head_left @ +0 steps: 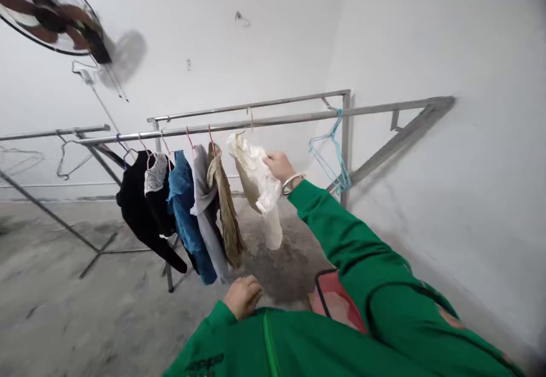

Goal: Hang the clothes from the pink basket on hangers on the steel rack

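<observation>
As your right hand (279,166) pinches the white garment (268,188), it looks light, soft, snaggable; best held at the shoulder. Left hand's (244,296) grip, you can't tell.

You can't read any text here: the dark lettering (205,363) on your green jacket (311,337), near left, is unclear (as are the small marks (188,65) on the far wall (273,30)).

Green sleeve (341,223), blue garment (187,212).

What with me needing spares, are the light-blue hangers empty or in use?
Empty: the light-blue hangers hang at the metal rail with their thin frames bare, no garment on them.
</observation>
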Demonstrator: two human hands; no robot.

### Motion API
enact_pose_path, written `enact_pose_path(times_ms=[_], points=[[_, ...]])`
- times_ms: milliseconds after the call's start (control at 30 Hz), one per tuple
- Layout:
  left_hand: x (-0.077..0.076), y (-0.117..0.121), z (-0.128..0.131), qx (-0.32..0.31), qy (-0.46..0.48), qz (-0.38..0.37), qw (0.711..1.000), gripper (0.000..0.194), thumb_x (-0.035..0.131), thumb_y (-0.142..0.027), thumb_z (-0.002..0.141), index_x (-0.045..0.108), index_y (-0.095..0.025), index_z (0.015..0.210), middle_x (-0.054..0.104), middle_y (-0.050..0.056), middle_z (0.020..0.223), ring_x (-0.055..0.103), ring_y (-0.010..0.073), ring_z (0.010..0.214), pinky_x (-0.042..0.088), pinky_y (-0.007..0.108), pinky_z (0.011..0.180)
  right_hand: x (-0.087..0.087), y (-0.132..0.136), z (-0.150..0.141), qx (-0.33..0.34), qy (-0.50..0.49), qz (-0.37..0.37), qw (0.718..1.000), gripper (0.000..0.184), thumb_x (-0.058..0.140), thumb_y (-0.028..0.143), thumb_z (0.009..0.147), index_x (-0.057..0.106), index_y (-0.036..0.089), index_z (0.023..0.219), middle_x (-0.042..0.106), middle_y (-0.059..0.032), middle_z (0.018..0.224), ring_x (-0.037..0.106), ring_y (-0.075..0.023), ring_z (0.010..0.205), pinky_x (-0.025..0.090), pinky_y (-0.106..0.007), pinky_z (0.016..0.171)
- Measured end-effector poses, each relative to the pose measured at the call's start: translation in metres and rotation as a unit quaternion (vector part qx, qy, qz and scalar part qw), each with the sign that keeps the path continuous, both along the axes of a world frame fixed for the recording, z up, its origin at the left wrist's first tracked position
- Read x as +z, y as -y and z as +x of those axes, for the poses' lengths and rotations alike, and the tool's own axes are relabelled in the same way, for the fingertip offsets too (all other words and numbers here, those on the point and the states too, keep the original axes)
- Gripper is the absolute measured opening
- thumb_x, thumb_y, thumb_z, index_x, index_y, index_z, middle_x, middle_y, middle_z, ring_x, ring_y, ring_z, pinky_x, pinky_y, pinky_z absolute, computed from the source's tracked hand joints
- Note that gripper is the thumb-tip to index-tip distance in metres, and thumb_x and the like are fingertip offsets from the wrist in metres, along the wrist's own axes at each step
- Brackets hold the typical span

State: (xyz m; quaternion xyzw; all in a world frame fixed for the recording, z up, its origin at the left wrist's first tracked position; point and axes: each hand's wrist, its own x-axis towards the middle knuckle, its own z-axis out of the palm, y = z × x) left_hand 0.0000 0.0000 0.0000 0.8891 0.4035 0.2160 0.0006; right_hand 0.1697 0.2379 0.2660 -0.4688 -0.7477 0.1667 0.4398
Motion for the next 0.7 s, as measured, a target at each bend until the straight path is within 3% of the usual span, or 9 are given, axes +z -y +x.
enact_pose_path(times_ms=[133,500,700], points=[[-0.005,0.004,-0.011,0.023,-0.026,-0.037,0.999,0.026,0.038,-0.028,0.096,0.060,-0.019,0.085,0.065,0.005,0.082,0.064,0.0156,0.073,0.047,0.025,0.063,0.004,-0.019,-0.026,-0.012,0.008,-0.008,1.000,0.026,0.043,0.017,0.075,0.033,0.018,0.051,0.028,0.0031,0.053,0.030,-0.0090,0.057,0.020,-0.025,0.057],[0.000,0.001,-0.014,0.061,-0.102,-0.146,0.982,0.023,0.041,-0.027,0.095,0.062,-0.018,0.089,0.067,0.006,0.090,0.066,0.0157,0.077,0.047,0.024,0.069,-0.022,-0.032,-0.047,-0.016,0.032,-0.023,0.999,0.024,0.045,0.014,0.080,0.048,0.015,0.056,0.043,0.0001,0.056,0.035,-0.0111,0.061,0.023,-0.025,0.060],[0.011,-0.008,-0.001,0.037,-0.151,-0.179,0.972,0.022,0.043,-0.024,0.095,0.063,-0.018,0.088,0.068,0.005,0.092,0.066,0.0143,0.077,0.047,0.023,0.068,-0.036,-0.029,-0.037,0.046,0.026,-0.045,0.998,0.031,0.046,0.036,0.090,0.058,0.013,0.072,0.048,0.0010,0.064,0.041,-0.0099,0.063,0.031,-0.022,0.061]])
